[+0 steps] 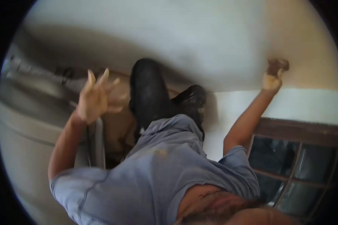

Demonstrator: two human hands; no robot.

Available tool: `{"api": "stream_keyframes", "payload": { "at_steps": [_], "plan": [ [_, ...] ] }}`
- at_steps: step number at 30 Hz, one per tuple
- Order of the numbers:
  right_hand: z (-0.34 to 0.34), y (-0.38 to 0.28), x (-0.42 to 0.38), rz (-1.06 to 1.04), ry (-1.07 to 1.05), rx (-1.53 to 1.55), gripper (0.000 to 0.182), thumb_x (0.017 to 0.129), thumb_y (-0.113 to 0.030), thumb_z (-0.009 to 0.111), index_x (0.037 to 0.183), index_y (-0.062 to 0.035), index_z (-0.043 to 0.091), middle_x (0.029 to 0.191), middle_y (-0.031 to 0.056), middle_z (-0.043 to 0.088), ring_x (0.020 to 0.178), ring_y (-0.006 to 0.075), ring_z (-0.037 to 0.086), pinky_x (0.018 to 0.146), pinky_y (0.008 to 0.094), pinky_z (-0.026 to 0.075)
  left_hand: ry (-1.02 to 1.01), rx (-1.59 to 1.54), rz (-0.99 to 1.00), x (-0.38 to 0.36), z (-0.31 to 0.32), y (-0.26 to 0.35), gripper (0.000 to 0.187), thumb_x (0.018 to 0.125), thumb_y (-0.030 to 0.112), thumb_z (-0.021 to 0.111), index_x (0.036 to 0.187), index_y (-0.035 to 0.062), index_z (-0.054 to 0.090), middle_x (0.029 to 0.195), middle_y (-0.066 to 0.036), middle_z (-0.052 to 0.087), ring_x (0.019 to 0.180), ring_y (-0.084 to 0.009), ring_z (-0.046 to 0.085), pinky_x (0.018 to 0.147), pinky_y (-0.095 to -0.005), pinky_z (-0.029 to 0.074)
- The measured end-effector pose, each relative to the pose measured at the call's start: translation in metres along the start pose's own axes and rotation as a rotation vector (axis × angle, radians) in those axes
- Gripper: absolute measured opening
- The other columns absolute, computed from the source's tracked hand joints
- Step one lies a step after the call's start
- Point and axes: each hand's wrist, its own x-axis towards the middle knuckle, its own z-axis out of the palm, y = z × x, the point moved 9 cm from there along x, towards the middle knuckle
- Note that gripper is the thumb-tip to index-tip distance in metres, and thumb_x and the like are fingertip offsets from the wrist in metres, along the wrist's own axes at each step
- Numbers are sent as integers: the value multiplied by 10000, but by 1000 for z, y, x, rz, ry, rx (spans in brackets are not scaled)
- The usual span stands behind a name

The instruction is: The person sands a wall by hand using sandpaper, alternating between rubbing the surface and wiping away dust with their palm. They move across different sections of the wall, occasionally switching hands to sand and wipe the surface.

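Note:
My left hand [99,99] is raised at the left with its fingers spread and nothing in it, slightly blurred by motion. At the upper right, my right hand [273,80] grips a small brown object [278,66] between thumb and fingers. That object is against or very close to the pale wall [221,37]; its exact kind is too blurred to tell. My dark-clad legs [150,90] show in the middle, beyond my grey-blue shirt [154,180].
A large, pale grey rounded appliance or container [26,123] stands at the left. The lower right shows a window with a brown frame [300,130] and dark panes. Unclear brownish items [118,131] lie between the grey surface and my legs.

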Motion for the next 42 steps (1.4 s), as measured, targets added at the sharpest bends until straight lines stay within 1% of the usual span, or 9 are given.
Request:
{"api": "stream_keyframes", "payload": {
  "at_steps": [5, 15, 21, 27, 29, 33, 35, 41, 42],
  "plan": [
    [-84, 43, -31, 13, 542, -138, 411, 934, -121, 591, 1313, -16, 473, 1268, 151, 564, 1169, 332, 541, 1041, 473, 432, 180, -214, 339, -17, -36, 50, 956, 900, 758, 275, 1544, 75, 94, 1555, -223, 239, 1403, -353, 292, 1116, -511, 250],
    [-95, 18, -37, -20, 383, -101, 357, 950, -163, 577, 1259, 3, 513, 1180, 161, 613, 1083, 326, 582, 896, 450, 485, 154, -205, 316, -17, -21, 37, 930, 903, 764, 237, 1512, 62, 240, 1404, -181, 470, 1325, -319, 405, 1089, -507, 284],
    [-111, 25, -96, -11, 565, -47, 319, 967, -205, 552, 1241, -41, 538, 1179, 132, 625, 1072, 312, 596, 874, 453, 488, 19, -190, 342, -14, -19, 42, 892, 911, 758, 222, 1369, 26, 450, 883, -47, 583, 1002, -244, 584, 957, -433, 405],
    [-128, 61, -138, 91, 698, -73, 308, 971, -235, 542, 1233, -73, 546, 1186, 112, 627, 1068, 283, 599, 828, 427, 485, -401, -273, 371, -19, 5, 48, 952, 867, 820, 179, 1180, 9, 565, 557, 24, 283, 652, -162, 364, 766, -351, 390],
    [-132, 61, -141, 107, 719, -74, 302, 978, -242, 528, 1234, -83, 545, 1190, 114, 626, 1059, 284, 602, 807, 426, 492, 173, -270, 390, -23, -11, 50, 971, 851, 837, 179, 1180, 5, 558, 523, 44, 245, 640, -159, 359, 767, -346, 389],
    [-123, 56, -144, 94, 720, -115, 325, 965, -231, 550, 1247, -71, 532, 1207, 109, 617, 1078, 279, 594, 830, 414, 477, -80, -271, 396, -17, -11, 49, 1016, 817, 869, 202, 1202, -7, 545, 550, 35, 278, 657, -170, 365, 761, -358, 395],
    [-123, 56, -142, 91, 702, -116, 347, 954, -215, 568, 1260, -58, 518, 1212, 110, 612, 1090, 278, 589, 859, 408, 464, -640, -367, 349, -21, 9, 48, 1071, 787, 892, 237, 1278, -22, 501, 628, 0, 321, 687, -184, 363, 757, -376, 401],
    [-119, 58, -145, 31, 679, -153, 370, 942, -201, 584, 1270, -46, 510, 1180, 106, 614, 1065, 256, 595, 856, 401, 487, -222, -295, 324, -23, 23, 43, 1077, 803, 844, 360, 1522, 57, 207, 1272, -193, 512, 1158, -309, 515, 957, -485, 447],
    [-112, 63, -132, 7, 396, -211, 387, 929, -197, 601, 1278, -56, 510, 1156, 87, 615, 1030, 241, 604, 835, 392, 496, -255, -292, 306, -26, 30, 40, 1077, 803, 844, 360, 1522, 57, 207, 1272, -193, 512, 1158, -309, 515, 957, -485, 447]
  ]
}}
